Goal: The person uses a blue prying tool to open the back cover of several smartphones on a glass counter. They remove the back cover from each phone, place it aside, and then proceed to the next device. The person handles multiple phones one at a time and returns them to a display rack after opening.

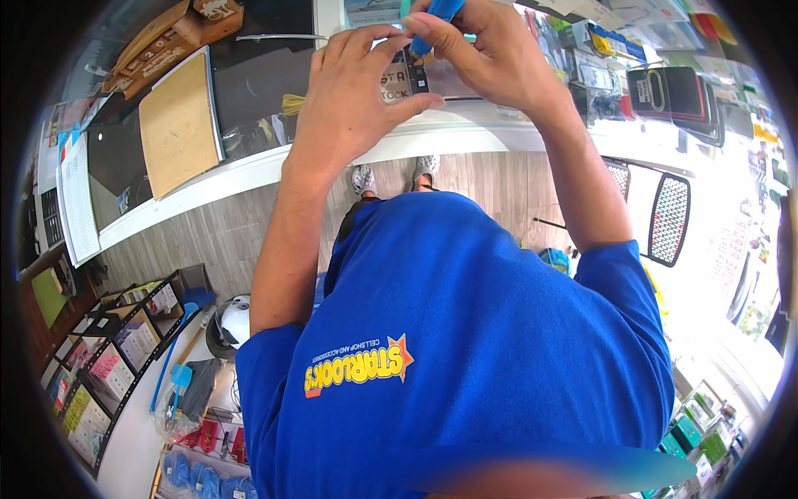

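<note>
Over the counter at the top of the head view, my right hand (495,62) is closed around a blue pen-like tool (422,44), its lower end pointing down between my hands. Its tip meets a small flat black piece (419,81) with a white label, or sits just above it; I cannot tell which. My left hand (353,100) spans that black piece, thumb at its near end and fingertips at its far end, holding it against the counter. Beneath lies a light sheet with dark lettering (393,83), partly covered by my left hand.
Left along the counter (440,137) lie a tan folder (179,125), a wooden desk stand (170,41) and a bundle of yellow ties (293,105). Packaged goods and dark cases (665,90) sit to the right. Behind me are a shelf rack (112,366) and a white helmet (235,320).
</note>
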The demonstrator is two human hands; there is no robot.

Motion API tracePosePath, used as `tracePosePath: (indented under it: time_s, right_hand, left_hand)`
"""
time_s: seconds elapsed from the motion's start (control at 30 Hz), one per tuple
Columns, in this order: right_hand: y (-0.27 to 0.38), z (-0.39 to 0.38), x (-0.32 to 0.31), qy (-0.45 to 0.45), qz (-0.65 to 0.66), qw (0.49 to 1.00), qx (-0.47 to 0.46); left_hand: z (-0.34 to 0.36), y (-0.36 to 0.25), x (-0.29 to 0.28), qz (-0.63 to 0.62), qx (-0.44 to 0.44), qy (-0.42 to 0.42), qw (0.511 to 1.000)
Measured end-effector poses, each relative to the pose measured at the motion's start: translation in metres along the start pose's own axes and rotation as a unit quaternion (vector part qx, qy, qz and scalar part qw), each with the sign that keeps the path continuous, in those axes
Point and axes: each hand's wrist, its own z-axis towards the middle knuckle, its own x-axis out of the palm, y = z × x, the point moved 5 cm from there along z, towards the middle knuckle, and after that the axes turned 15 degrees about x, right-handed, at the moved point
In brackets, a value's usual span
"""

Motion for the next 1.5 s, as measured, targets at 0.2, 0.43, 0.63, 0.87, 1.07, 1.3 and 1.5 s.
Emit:
tracePosePath:
  time_s: [0.2,0.43,0.63,0.87,1.07,1.3,1.5]
  right_hand:
    - [-0.002,0.000,0.001,-0.017,0.025,1.000,-0.006]
    - [-0.002,-0.004,-0.004,-0.025,0.088,0.996,0.015]
    - [-0.005,-0.009,-0.002,-0.043,0.103,0.992,0.053]
    - [-0.012,-0.015,-0.006,-0.076,0.138,0.985,0.066]
    - [-0.012,-0.023,0.002,-0.047,0.076,0.994,0.058]
    - [-0.011,-0.022,0.006,-0.059,0.022,0.997,0.043]
    - [-0.008,-0.021,0.007,-0.039,0.023,0.998,0.033]
  left_hand:
    - [-0.001,0.000,-0.001,-0.024,0.000,-0.002,1.000]
    - [0.001,0.002,-0.005,-0.066,0.005,-0.060,0.996]
    - [-0.001,0.008,-0.011,-0.118,0.005,-0.090,0.989]
    - [-0.004,0.012,-0.009,-0.054,0.003,-0.118,0.992]
    - [-0.007,0.017,-0.004,-0.008,-0.010,-0.115,0.993]
    - [-0.008,0.013,-0.004,-0.013,-0.009,-0.096,0.995]
    - [-0.009,0.004,-0.008,-0.039,0.015,-0.051,0.998]
